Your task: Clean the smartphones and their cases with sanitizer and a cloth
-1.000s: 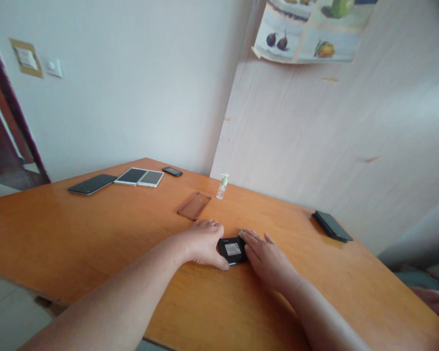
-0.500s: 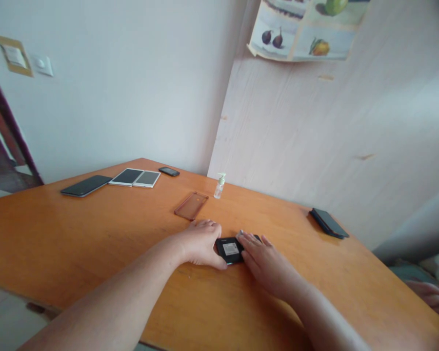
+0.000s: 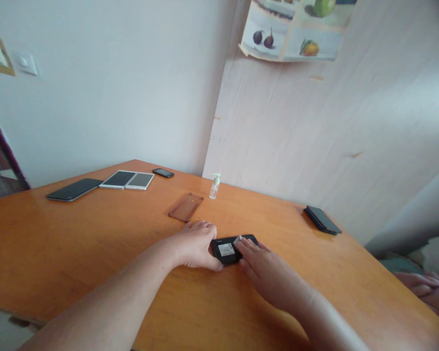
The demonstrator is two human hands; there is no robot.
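A black phone (image 3: pixel 231 259) with a pale label on its upper face lies flat on the wooden table (image 3: pixel 106 253). My left hand (image 3: pixel 196 245) grips its left end, thumb along the near edge and fingers at the far side. Over the right part of the phone, my right hand (image 3: pixel 265 265) presses a small white wipe (image 3: pixel 237 239) against the surface. Only a tip of the wipe shows past the fingertips; the rest is covered. Just beyond my left hand is a clear brownish phone case (image 3: pixel 186 207).
A small pump bottle (image 3: pixel 214 187) stands behind the case. At the back left lie a large dark phone (image 3: pixel 75 189), two white-framed devices (image 3: pixel 119 179) and a small black phone (image 3: pixel 163 172). A dark phone in a folding cover (image 3: pixel 322 220) rests near the right edge.
My right hand and the wipe have shifted slightly over the phone, uncovering more of its far right corner. My left hand keeps its grip. The whole view has shifted a little.
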